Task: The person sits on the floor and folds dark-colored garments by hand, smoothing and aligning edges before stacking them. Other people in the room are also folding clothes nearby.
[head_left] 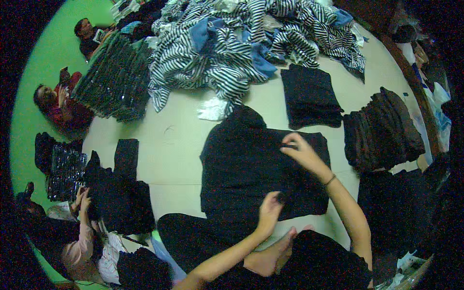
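Observation:
A black garment (pixel 241 169) with a rounded, hood-like part at its far end lies spread in front of me. My right hand (pixel 303 153) is over its right half, fingers curled in a pinch at the dark cloth. At the garment's near edge my left hand (pixel 270 209) pinches a bit of the same black cloth between thumb and fingers. Dark fabric blends together, so the exact fold lines are hard to make out. My bare foot (pixel 270 256) is close below the left hand.
Beyond the garment is a large heap of striped cloth (pixel 208 63). A folded black stack (pixel 311 96) and a dark garment pile (pixel 384 130) stand to the right. Wrapped packs (pixel 116 77) are at far left. A co-worker's hands (pixel 82 200) touch a black pile (pixel 118 203).

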The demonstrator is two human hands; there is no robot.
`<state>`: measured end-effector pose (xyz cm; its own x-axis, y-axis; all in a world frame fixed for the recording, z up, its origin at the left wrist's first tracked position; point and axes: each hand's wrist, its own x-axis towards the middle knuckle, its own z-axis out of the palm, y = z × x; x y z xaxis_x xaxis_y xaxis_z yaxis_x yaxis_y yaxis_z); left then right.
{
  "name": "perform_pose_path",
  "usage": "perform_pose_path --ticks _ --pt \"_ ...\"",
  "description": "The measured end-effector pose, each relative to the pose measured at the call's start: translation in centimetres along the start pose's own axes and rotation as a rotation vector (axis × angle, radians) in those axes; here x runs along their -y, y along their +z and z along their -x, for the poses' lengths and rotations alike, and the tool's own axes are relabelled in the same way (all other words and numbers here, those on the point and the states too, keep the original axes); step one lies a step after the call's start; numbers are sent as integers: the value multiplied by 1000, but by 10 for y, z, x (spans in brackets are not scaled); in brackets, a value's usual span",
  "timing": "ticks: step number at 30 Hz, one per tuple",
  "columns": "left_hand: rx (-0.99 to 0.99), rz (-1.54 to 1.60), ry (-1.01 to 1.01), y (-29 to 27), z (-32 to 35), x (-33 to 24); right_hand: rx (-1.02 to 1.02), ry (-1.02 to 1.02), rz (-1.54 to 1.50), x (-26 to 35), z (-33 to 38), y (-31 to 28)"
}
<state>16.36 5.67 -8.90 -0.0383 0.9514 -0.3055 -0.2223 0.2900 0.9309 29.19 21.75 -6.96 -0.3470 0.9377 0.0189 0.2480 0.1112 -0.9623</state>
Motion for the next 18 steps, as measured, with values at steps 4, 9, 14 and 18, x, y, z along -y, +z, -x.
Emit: perform_pose_path --ticks 4,9,14,18 --pt "-414 190 -17 -69 23 -16 172 -54 15 33 -39 96" --pt "-799 102 -117 -129 32 -11 506 38 194 42 -31 169" --pt "-834 195 -279 -153 32 1 499 -348 567 33 9 177" --pt "-552 270 -276 -169 23 -5 486 -406 778 36 43 191"
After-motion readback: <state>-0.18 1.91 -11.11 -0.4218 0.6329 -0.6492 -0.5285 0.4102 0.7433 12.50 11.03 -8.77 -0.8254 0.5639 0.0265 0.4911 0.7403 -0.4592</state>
